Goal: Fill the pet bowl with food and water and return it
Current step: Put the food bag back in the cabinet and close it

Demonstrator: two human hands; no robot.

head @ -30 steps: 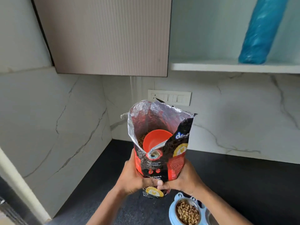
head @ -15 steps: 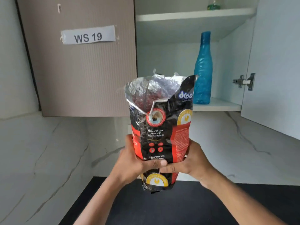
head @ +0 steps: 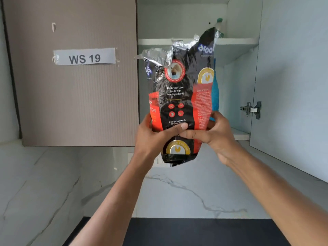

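Marble-walled kitchen corner, open wall cupboard (head: 195, 23) above a dark bench (head: 195, 231); an open pet food bag (head: 181, 107) is held upright before the lower shelf (head: 239, 134).

The bag is clamped low between the left hand (head: 150, 137) and right hand (head: 214, 132). Crinkly and soft, probably fairly light; best gripped low at its sides, as its torn top flops.
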